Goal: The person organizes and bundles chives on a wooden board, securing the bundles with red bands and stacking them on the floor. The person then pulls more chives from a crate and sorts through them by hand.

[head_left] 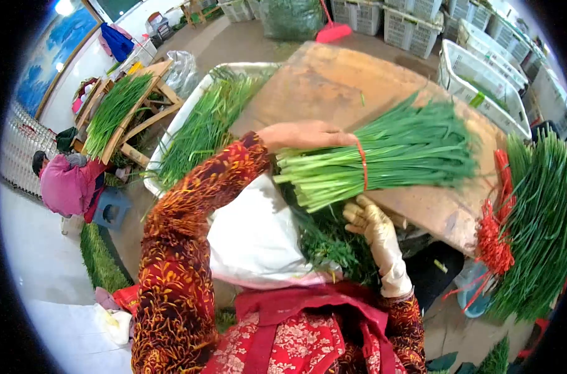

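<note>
A bundle of garlic chives (396,149), tied round with a red band (362,163), lies across the wooden board with its pale stem ends past the near edge. My left hand (311,134) is bare and pressed along the bundle's far side, fingers together and fingertips at the band; its thumb is hidden. Just below the bundle is my right hand (372,225), in a pale glove, its fingers apart and holding nothing. Red ties (495,237) hang at the board's right corner, beside more long chives (539,224). The bundle's leaf tips are blurred.
The wooden board (321,78) slopes before me. A white tub (165,146) of loose chives stands at left, a white bag (252,230) near my lap. White crates (411,31) line the back, near a red dustpan (333,32). Another person (71,187) sits far left.
</note>
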A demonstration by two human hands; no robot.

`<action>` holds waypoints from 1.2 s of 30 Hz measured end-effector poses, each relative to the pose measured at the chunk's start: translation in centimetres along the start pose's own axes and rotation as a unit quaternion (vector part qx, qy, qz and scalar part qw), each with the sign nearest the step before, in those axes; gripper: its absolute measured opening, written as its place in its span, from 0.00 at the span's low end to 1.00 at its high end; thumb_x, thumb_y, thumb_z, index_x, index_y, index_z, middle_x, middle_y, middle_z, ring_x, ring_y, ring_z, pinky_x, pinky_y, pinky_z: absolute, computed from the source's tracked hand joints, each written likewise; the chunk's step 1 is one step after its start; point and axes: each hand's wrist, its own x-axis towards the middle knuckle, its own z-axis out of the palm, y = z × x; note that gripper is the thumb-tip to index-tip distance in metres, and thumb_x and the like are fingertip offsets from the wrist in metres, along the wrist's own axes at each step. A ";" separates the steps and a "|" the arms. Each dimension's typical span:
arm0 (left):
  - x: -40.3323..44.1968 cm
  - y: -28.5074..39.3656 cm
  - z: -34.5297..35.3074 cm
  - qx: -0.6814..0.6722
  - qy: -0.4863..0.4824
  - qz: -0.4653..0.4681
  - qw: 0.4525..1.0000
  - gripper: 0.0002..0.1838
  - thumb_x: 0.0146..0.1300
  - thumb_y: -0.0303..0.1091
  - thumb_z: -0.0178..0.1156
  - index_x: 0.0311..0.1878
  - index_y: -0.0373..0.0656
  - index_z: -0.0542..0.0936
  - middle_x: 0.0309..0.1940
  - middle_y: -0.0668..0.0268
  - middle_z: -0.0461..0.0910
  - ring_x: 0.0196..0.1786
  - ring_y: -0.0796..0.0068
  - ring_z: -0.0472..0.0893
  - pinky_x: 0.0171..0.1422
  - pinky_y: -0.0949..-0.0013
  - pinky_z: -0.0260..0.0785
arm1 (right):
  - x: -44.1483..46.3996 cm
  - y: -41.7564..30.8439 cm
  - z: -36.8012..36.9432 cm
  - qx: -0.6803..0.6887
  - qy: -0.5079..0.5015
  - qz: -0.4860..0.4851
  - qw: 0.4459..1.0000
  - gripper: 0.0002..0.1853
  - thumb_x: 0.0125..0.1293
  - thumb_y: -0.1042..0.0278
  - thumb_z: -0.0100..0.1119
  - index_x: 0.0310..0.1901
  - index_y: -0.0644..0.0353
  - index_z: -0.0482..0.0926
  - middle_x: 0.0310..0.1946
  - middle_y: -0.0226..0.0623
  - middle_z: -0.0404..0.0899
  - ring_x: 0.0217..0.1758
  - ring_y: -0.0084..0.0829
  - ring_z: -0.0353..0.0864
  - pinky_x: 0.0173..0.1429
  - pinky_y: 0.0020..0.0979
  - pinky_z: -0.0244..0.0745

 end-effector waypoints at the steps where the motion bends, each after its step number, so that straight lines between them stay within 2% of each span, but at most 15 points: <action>1: -0.7 -0.1 0.9 -0.039 0.001 0.043 0.998 0.37 0.65 0.61 0.45 0.64 0.37 0.66 0.58 0.58 0.72 0.58 0.65 0.72 0.64 0.67 0.61 | -0.8 0.6 -0.5 0.027 0.010 0.002 1.000 0.37 0.67 0.42 0.46 0.64 0.69 0.57 0.57 0.46 0.68 0.57 0.35 0.72 0.54 0.37 0.72; 5: -5.9 1.9 6.3 -0.292 -0.003 0.058 0.955 0.33 0.66 0.54 0.48 0.67 0.40 0.61 0.56 0.57 0.72 0.55 0.68 0.73 0.58 0.67 0.67 | -4.9 1.9 -2.9 0.098 0.020 -0.021 0.995 0.42 0.61 0.34 0.48 0.65 0.62 0.58 0.61 0.39 0.66 0.62 0.34 0.67 0.67 0.38 0.57; 8: -5.3 0.1 12.1 -0.504 -0.081 0.072 0.857 0.36 0.67 0.52 0.49 0.70 0.41 0.54 0.58 0.56 0.70 0.57 0.67 0.72 0.60 0.65 0.66 | -8.6 1.8 -5.0 0.138 0.051 0.008 0.989 0.36 0.63 0.37 0.48 0.60 0.61 0.66 0.55 0.40 0.72 0.58 0.34 0.72 0.63 0.38 0.65; 9: -5.5 0.3 14.6 -0.496 -0.036 0.097 0.862 0.39 0.65 0.55 0.51 0.70 0.40 0.52 0.60 0.55 0.68 0.60 0.66 0.70 0.63 0.63 0.62 | -9.4 1.6 -5.7 0.151 0.051 0.014 0.987 0.34 0.63 0.39 0.49 0.59 0.62 0.69 0.53 0.39 0.75 0.55 0.32 0.74 0.60 0.37 0.70; 12: -4.1 1.6 19.4 -0.614 -0.047 0.114 0.779 0.42 0.62 0.61 0.50 0.68 0.38 0.56 0.66 0.59 0.60 0.66 0.68 0.64 0.69 0.64 0.55 | -9.8 1.3 -6.7 0.076 0.087 0.015 0.993 0.32 0.63 0.42 0.53 0.59 0.61 0.69 0.51 0.34 0.76 0.50 0.27 0.76 0.55 0.32 0.72; 14: -2.5 2.0 22.0 -0.692 -0.027 0.078 0.717 0.36 0.64 0.59 0.50 0.63 0.38 0.65 0.59 0.64 0.69 0.61 0.74 0.68 0.67 0.68 0.57 | -9.3 0.4 -6.2 0.038 0.087 0.008 0.995 0.32 0.61 0.51 0.60 0.60 0.63 0.66 0.50 0.29 0.75 0.49 0.21 0.75 0.56 0.27 0.69; 16: -2.0 1.9 22.6 -0.711 -0.005 0.055 0.701 0.35 0.62 0.59 0.53 0.61 0.38 0.66 0.58 0.65 0.70 0.60 0.75 0.69 0.66 0.70 0.58 | -9.6 -0.9 -5.8 -0.050 0.099 0.023 0.994 0.37 0.61 0.51 0.61 0.64 0.65 0.60 0.55 0.35 0.71 0.56 0.25 0.72 0.61 0.25 0.64; 18: -1.5 1.5 23.0 -0.700 -0.010 0.061 0.711 0.35 0.62 0.59 0.53 0.61 0.37 0.66 0.58 0.65 0.70 0.59 0.76 0.69 0.65 0.70 0.59 | -9.7 -1.8 -5.5 -0.089 0.122 -0.001 0.988 0.42 0.57 0.48 0.64 0.66 0.65 0.58 0.58 0.40 0.70 0.59 0.30 0.70 0.62 0.27 0.63; 21: -1.6 2.1 23.2 -0.676 -0.012 0.093 0.731 0.36 0.62 0.59 0.53 0.60 0.36 0.66 0.56 0.65 0.71 0.57 0.77 0.70 0.64 0.71 0.60 | -10.3 -4.4 -4.1 -0.384 0.194 -0.054 0.901 0.48 0.50 0.51 0.70 0.67 0.64 0.55 0.62 0.50 0.64 0.65 0.37 0.64 0.66 0.31 0.58; 24: -1.1 2.0 23.8 -0.614 0.030 0.115 0.780 0.39 0.60 0.60 0.55 0.62 0.36 0.64 0.57 0.62 0.68 0.61 0.74 0.65 0.67 0.70 0.53 | -9.5 -3.4 -1.8 -0.215 0.123 -0.075 0.966 0.56 0.43 0.56 0.76 0.68 0.63 0.48 0.62 0.47 0.63 0.65 0.37 0.63 0.66 0.32 0.59; 25: -1.8 2.6 23.4 -0.606 0.037 0.108 0.788 0.41 0.59 0.62 0.55 0.63 0.36 0.63 0.59 0.61 0.67 0.62 0.73 0.64 0.69 0.70 0.51 | -9.4 -3.4 -1.7 -0.408 0.167 -0.086 0.893 0.57 0.40 0.63 0.78 0.69 0.62 0.47 0.62 0.43 0.63 0.63 0.34 0.64 0.66 0.32 0.60; 26: -2.3 3.3 23.0 -0.597 0.045 0.101 0.795 0.42 0.59 0.63 0.55 0.64 0.36 0.62 0.61 0.60 0.65 0.64 0.71 0.62 0.70 0.69 0.49 | -9.4 -3.7 -1.4 -0.246 0.148 -0.075 0.955 0.58 0.39 0.66 0.78 0.69 0.61 0.47 0.62 0.41 0.63 0.63 0.33 0.63 0.66 0.33 0.60; 28: -1.9 1.8 23.4 -0.580 0.027 0.137 0.802 0.43 0.59 0.64 0.51 0.66 0.37 0.60 0.62 0.61 0.65 0.63 0.70 0.64 0.69 0.67 0.53 | -9.2 -4.7 -0.7 -0.075 0.143 -0.051 0.986 0.58 0.40 0.66 0.78 0.69 0.61 0.46 0.62 0.41 0.62 0.64 0.33 0.62 0.67 0.33 0.59; 31: -0.5 -0.1 23.8 -0.533 -0.007 0.209 0.820 0.44 0.60 0.66 0.47 0.68 0.38 0.57 0.64 0.61 0.64 0.63 0.69 0.67 0.68 0.65 0.56 | -8.8 -3.5 -2.5 -0.134 0.138 -0.066 0.979 0.57 0.41 0.68 0.76 0.70 0.61 0.46 0.63 0.41 0.61 0.65 0.33 0.61 0.67 0.33 0.58; 36: 0.2 -0.2 23.9 -0.539 -0.005 0.208 0.816 0.45 0.60 0.67 0.46 0.68 0.38 0.56 0.64 0.60 0.63 0.64 0.68 0.66 0.69 0.64 0.56 | -8.7 -2.9 -2.7 -0.195 0.154 -0.064 0.966 0.53 0.44 0.68 0.74 0.69 0.61 0.49 0.64 0.40 0.60 0.65 0.32 0.60 0.67 0.31 0.58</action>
